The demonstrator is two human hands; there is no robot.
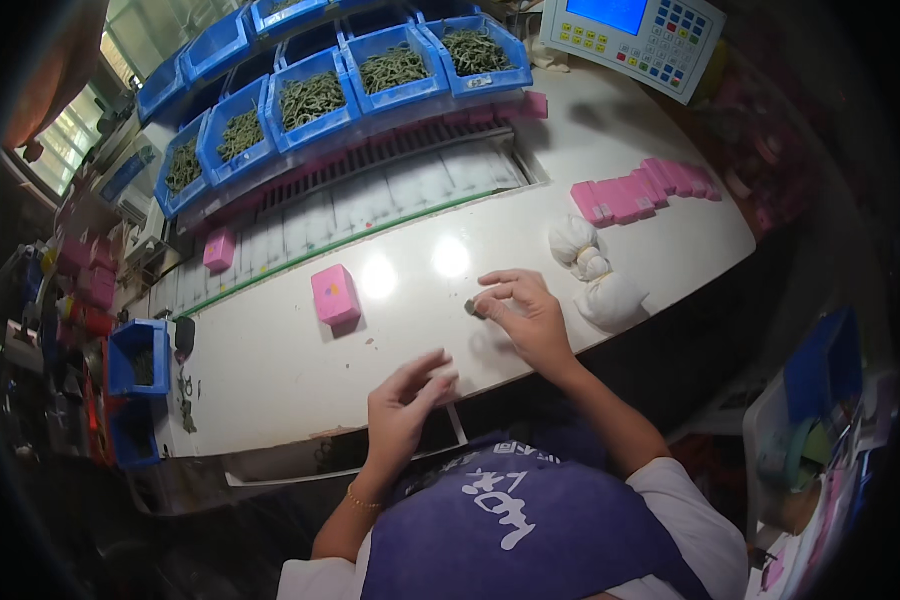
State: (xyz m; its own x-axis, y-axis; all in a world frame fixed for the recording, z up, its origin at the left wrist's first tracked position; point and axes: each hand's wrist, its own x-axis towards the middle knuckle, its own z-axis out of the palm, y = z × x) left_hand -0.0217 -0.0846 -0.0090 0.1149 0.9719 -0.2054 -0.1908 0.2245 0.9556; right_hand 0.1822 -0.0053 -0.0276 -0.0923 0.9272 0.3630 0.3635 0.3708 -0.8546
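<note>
Over the front part of the white table (270, 370), my right hand (525, 315) pinches a small dark green piece (473, 308) between thumb and fingertips. The piece is too small to name by kind. My left hand (407, 400) hovers near the table's front edge, its fingers stretched and the thumb apart, with nothing visible in it. A pink box (335, 296) stands on the table to the left of my right hand. Just to the right of that hand lies a white bundle (610, 298), gathered and tied around its middle.
Blue bins (305, 95) of tangled green pieces line the back above a slatted rack. A row of pink boxes (630, 195) lies at the right. A smaller pink box (219, 250) stands far left. A keypad machine (630, 40) with a blue screen stands back right; scissors (186, 385) lie left.
</note>
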